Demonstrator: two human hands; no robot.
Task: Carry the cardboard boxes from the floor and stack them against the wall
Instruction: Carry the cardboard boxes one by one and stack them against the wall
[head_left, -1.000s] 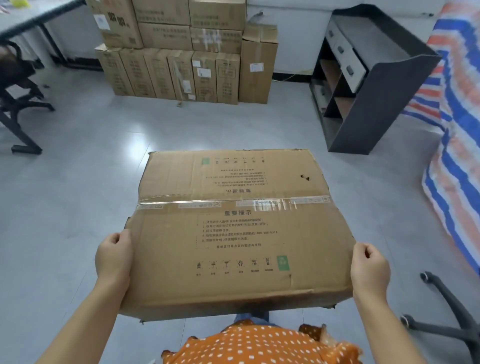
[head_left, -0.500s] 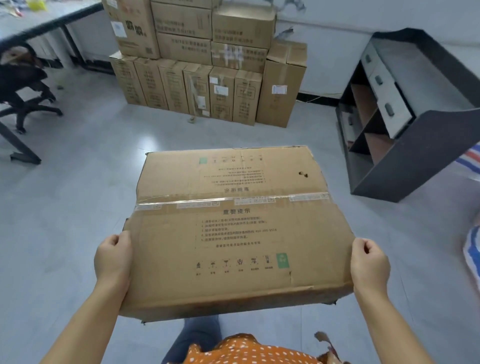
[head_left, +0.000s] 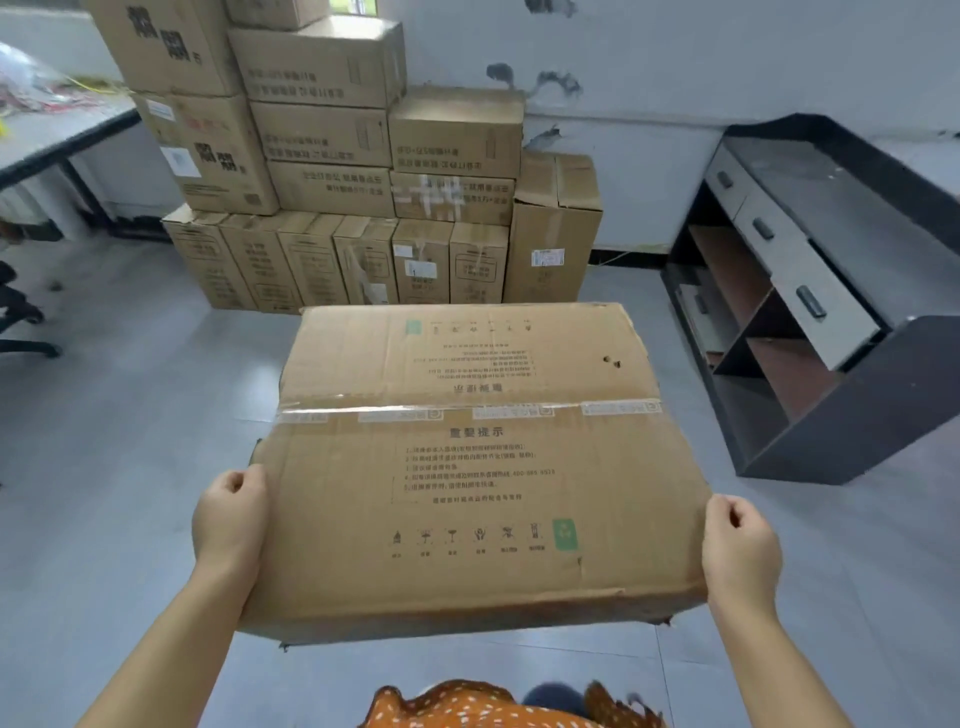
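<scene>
— While the person holds the wide, flat brown cardboard box with the taped centre seam (head_left: 467, 467) out in front of the body, where are the hands?

— One on each short end. The left hand (head_left: 228, 525) clasps the left edge and the right hand (head_left: 740, 551) clasps the right edge, fingers curled around the sides and under, so both are gripping the box. It is off the floor, level, at about waist height.

— And the target?

— The pile of stacked brown cardboard cartons (head_left: 363, 171) against the scuffed white wall (head_left: 675, 67) lies straight ahead, beyond the box's far long edge. The box's long axis runs left to right, roughly parallel to that wall.

— So which hand leads?

— Neither; both sit about equally far from the pile. Probably the box goes forward broadside, then up onto a carton top.

— Anything beside the path?

— A dark grey cabinet with drawers (head_left: 810, 312) stands to the right, near the right hand's side, and a grey desk (head_left: 57, 135) to the left. Grey floor (head_left: 130, 415) lies between the box and the pile.
</scene>
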